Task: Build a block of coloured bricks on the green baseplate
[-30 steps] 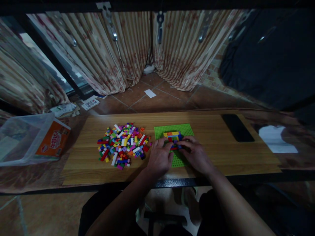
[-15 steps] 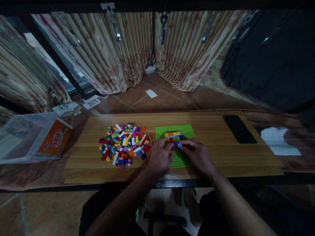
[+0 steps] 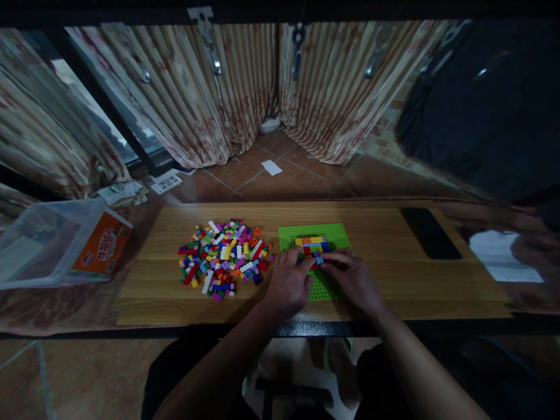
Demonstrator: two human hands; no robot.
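Note:
A low build of toy bricks, yellow and orange on top with blue and red parts, sits on the green studded baseplate. My left hand is closed with its fingers curled against the build's left side, hiding part of it. From the right, my right hand pinches a small light blue brick between thumb and forefinger. That brick is at the near side of the build, by some red pieces. Whether it is pressed on fully cannot be made out.
Left of the baseplate lies a loose heap of mixed bricks on the wooden board. A black phone rests at the right. Beyond the board's left end stands a clear plastic box with an orange label. White paper lies at the far right.
The light blue brick has come down a little against the build, with my right fingertips still on it. My left hand stays at the build. The whole view has shifted slightly.

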